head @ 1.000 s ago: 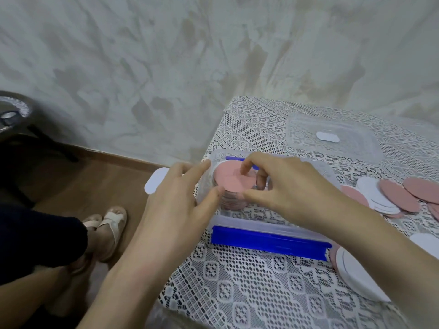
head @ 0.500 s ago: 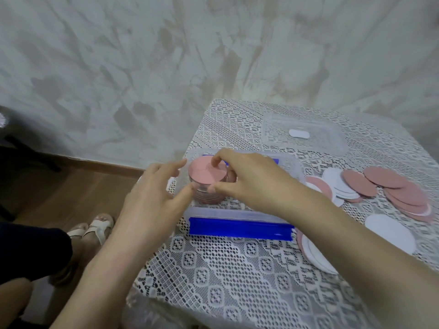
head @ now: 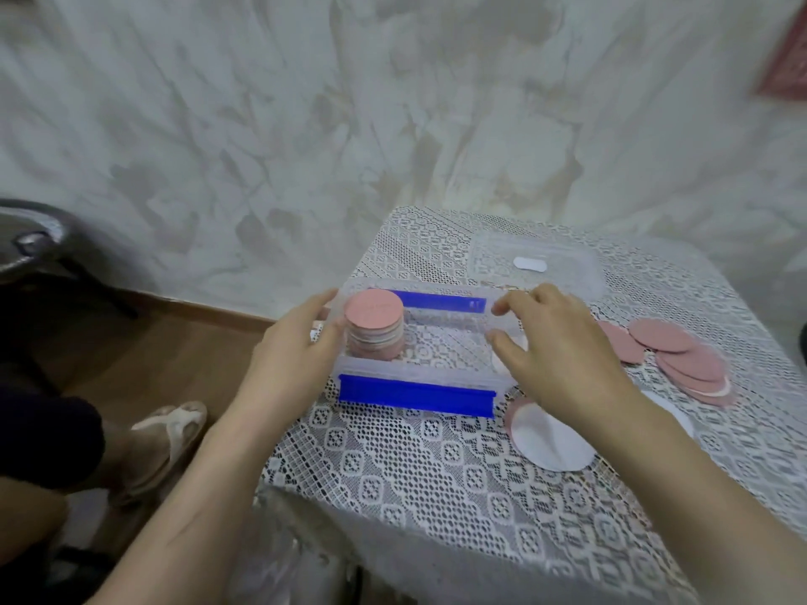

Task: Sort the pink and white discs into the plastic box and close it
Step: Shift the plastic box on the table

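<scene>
We judge the discs thin, light and bendy, best pinched at the edge. A pink stack point(head: 374, 327) stands at the left end of the clear box point(head: 436, 369). Our left hand point(head: 297, 358) presses flat-fingered on its left wall. Our right hand point(head: 563, 355), loosely spread, holds nothing by the right rim. Loose pink discs point(head: 681, 358) and a white disc point(head: 554, 438) lie alongside, with the lid point(head: 567, 272) behind.

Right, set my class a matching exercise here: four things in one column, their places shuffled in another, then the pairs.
1 pink disc stack
2 clear lid
3 large white disc
4 left hand

a behind the plastic box, on the cloth
b against the box's left end, outside
c inside the box, left end
d near the box's front right corner

Pairs: 1-c; 2-a; 3-d; 4-b
</scene>
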`<state>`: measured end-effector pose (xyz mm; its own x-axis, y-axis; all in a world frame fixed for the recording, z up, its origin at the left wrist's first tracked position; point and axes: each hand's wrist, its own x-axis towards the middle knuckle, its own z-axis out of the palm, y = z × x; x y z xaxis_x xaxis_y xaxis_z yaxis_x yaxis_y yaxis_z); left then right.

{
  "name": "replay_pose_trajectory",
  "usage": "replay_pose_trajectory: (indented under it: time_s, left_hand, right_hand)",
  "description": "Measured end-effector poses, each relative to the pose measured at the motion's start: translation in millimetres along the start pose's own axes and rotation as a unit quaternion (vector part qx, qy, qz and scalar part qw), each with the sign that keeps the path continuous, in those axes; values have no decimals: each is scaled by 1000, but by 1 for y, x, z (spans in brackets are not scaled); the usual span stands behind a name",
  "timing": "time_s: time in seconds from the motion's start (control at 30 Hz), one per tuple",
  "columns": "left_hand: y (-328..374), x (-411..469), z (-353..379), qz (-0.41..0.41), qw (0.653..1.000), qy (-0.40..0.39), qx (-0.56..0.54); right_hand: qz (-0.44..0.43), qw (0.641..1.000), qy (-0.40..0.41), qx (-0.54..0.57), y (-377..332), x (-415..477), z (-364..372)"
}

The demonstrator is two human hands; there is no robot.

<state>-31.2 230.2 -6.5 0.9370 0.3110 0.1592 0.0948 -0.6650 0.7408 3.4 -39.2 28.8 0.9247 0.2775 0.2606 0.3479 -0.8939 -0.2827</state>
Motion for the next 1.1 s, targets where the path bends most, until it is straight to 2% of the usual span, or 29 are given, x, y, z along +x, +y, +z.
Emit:
replay_pose_trajectory:
  time_s: [0.33,0.57,0.63,0.73,0.8,0.93,1.03,1.1]
  left_hand:
    - [6,-9,-5,-5,1000,6,25]
    - [-1,-7,-5,-10,999,44,6]
    - [1,-5,-3,-16,999,41,-4]
    - [4,-1,1,-29,999,32,-14]
    - [6,-1,4,-31,999,23,-16]
    - [7,-5,11,-24,999,24,-8]
    - [8,-11,7,-20,997,63,27]
    - [5,-12,3,-23,997,71,10]
  right_hand:
    - [52,991,-41,119,17,-21,4]
    - [29,988,-70,138,31,20,4]
    - [30,990,-67,121,31,24,2]
    - [22,1000,-9,13,28,14,0]
    - [16,1000,9,6,21,-1,-4]
    - [3,992,-46,116,0,-28,-2]
    - [7,987,-83,135,-6,-32,5]
    - [16,987,-88,137,-1,-26,7]
